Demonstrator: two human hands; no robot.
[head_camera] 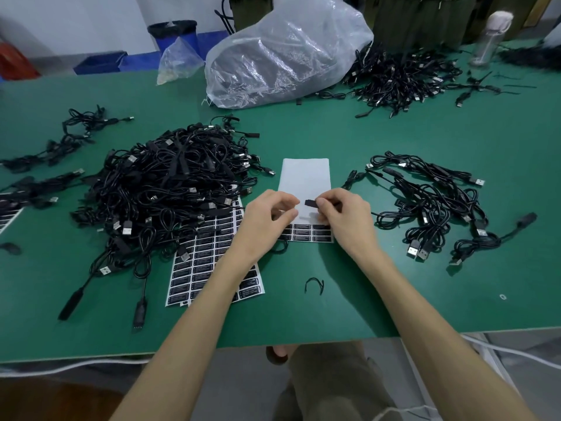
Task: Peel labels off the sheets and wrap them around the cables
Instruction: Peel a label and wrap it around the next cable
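Above the sheet, right fingers pinching black label

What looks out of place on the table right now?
A loose black wire tie lies alone on the green table near the front edge. The full label sheet sits skewed, its top under the big cable pile.

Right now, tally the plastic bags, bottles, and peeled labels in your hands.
Plastic bags: 2 (large bag, small bag)
Bottle: 1
Peeled label: 1, pinched by the right hand
Total: 4
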